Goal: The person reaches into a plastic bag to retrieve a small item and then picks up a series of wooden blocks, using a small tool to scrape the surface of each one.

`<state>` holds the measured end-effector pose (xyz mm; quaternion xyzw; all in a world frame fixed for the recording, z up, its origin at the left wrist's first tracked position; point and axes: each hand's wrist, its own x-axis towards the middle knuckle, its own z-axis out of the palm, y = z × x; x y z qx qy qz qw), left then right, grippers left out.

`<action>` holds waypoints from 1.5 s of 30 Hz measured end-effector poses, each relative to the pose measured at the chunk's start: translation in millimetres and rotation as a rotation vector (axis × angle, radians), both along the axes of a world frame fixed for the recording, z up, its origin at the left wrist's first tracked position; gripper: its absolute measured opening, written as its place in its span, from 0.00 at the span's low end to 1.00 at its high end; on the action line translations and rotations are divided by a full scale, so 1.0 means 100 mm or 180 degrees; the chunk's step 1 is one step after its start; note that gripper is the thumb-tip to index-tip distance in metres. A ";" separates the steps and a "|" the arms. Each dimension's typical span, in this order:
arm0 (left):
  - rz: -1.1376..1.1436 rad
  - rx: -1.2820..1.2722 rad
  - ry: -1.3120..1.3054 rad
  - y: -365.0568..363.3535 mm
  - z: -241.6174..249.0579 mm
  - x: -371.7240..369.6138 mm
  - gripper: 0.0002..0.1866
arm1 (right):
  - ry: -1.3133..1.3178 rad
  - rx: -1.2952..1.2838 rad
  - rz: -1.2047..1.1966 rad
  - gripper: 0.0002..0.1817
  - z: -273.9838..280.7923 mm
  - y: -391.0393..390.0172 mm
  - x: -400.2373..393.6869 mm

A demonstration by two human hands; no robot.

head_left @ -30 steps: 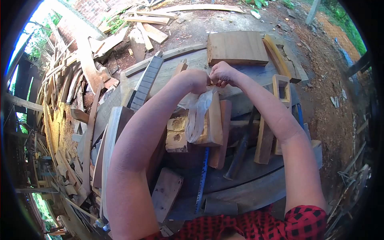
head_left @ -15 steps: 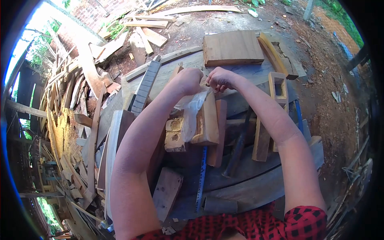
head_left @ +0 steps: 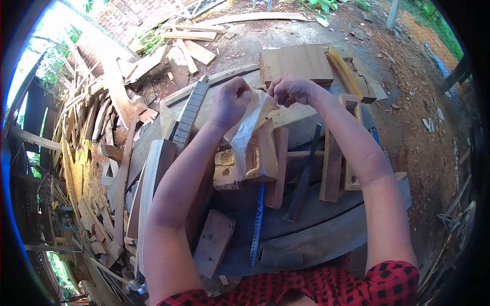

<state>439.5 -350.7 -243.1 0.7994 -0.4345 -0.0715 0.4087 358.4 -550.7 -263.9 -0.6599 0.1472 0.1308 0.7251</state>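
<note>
My left hand [head_left: 232,102] is closed on one side of the mouth of a thin, whitish plastic bag [head_left: 247,127]. The fingers of my right hand [head_left: 293,92] are pinched at the bag's other upper edge. Stretched between both hands, the bag hangs down over a wooden block [head_left: 226,178] with square holes cut into it. Beside that block stands another piece of wood [head_left: 276,171]. Whatever the bag contains cannot be made out.
A thick board [head_left: 296,64] lies at the far side of the worktable. A blue measuring tape [head_left: 258,224] and a long metal bar [head_left: 304,176] lie nearer me. Slotted wood [head_left: 353,181] sits at right; scrap wood [head_left: 97,117] is heaped at left.
My hands have moved apart, the left one leftward and the right one slightly rightward and up. The bag is now lifted and spread wider between them.
</note>
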 end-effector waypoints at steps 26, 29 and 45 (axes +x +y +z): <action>-0.0178 0.1782 -0.1024 -0.14 -0.69 0.06 0.10 | -0.0520 -0.1242 0.0956 0.10 -0.83 0.27 0.44; -0.0047 0.1726 -0.0632 -0.08 -0.37 -0.08 0.11 | -0.0703 -0.1235 0.0581 0.12 -0.87 0.28 0.50; -0.0273 0.0383 -0.0684 2.82 0.91 -2.25 0.14 | -0.1559 -0.2491 0.0360 0.09 -0.91 0.08 0.47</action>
